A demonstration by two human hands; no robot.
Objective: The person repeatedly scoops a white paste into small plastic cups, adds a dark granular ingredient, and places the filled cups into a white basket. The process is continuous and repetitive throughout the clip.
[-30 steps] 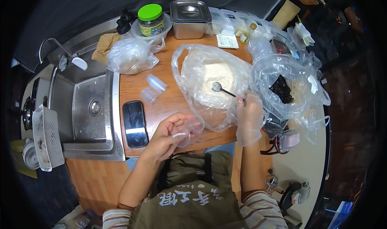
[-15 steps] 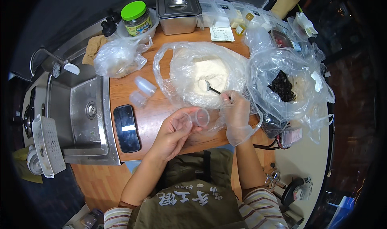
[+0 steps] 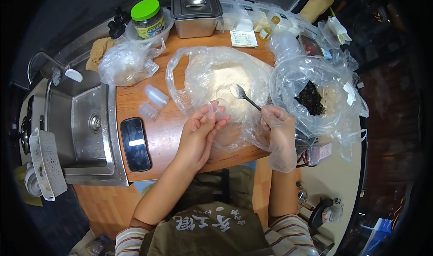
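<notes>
My right hand (image 3: 278, 127), in a clear plastic glove, grips a black-handled spoon (image 3: 246, 96). The spoon's bowl carries some white powder and is over a clear plastic bag (image 3: 178, 82) of pale powder (image 3: 230, 78). My bare left hand (image 3: 200, 130) pinches a small clear plastic cup (image 3: 221, 112), held at the near edge of that bag. The cup is partly hidden by my fingers, and I cannot tell what is in it. More clear cups (image 3: 156, 96) lie on the wooden table to the left.
A phone (image 3: 135, 143) lies beside the steel sink (image 3: 108, 161). Right of the powder stands a bag (image 3: 284, 87) with dark shredded stuff (image 3: 310, 98). Along the back are a green-lidded jar (image 3: 149, 21), a lidded steel container (image 3: 196, 19), a paper note (image 3: 244, 38) and a small bottle (image 3: 269, 29).
The spoon has come up out of the powder with some in its bowl, as my right hand moved right and nearer. My left hand has carried the cup farther forward, toward the bag.
</notes>
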